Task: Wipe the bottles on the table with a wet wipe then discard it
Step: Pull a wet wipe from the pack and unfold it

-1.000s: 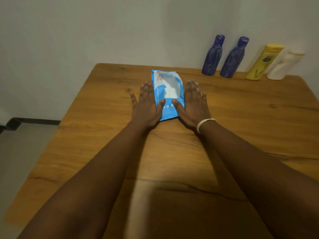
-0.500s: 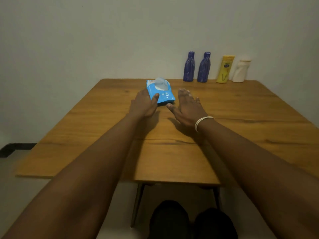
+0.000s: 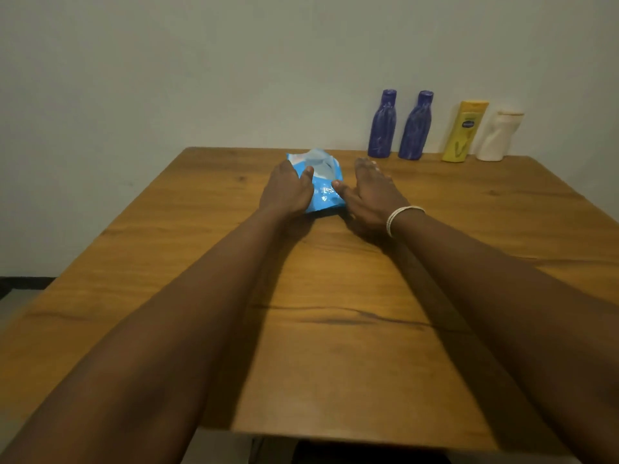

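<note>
A blue wet-wipe pack (image 3: 322,189) lies on the counter (image 3: 335,329), its far end lifted and crumpled. Two dark blue bottles (image 3: 382,124) (image 3: 415,126), a yellow lotion bottle (image 3: 465,131) and a cream bottle (image 3: 500,136) stand upright in a row at the counter's far edge.

Wooden counter (image 3: 335,346) with dark grain streaks and knots, plain pale wall (image 3: 201,68) behind its far edge, dark skirting strip (image 3: 23,283) low on the left, pale floor (image 3: 13,303) beside the counter's left edge

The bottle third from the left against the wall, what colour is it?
Yellow, with a dark label; the yellow bottle shows in the head view.
</note>
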